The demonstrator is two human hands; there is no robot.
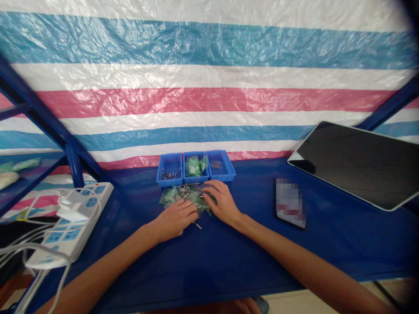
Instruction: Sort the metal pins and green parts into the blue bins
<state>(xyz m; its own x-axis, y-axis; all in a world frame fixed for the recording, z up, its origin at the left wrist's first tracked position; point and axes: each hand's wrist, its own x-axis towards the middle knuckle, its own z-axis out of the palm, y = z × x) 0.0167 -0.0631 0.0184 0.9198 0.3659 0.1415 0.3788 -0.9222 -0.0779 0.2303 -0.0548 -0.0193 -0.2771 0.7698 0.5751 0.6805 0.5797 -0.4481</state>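
Note:
A heap of small metal pins (183,190) lies on crumpled green plastic bags (166,195) in the middle of the table. My left hand (178,220) is at the heap's near left side, its fingers curled together and pointing down; what they grip, if anything, is hidden. Just beside those fingertips a single metal pin (197,225) shows against the table. Over the heap's right side is my right hand (223,204), thumb and fingers apart and bent, fingertips at the bags. Behind stand three joined blue bins: the left bin (159,174) holds pins, the middle one green bags (194,165).
The right bin (225,176) holds a small clear packet. A phone (290,204) and a large dark-screened tablet (353,163) lie to the right. At left is a white power strip (81,226) with cables. Blue frame bars and a striped sheet (209,100) close the back.

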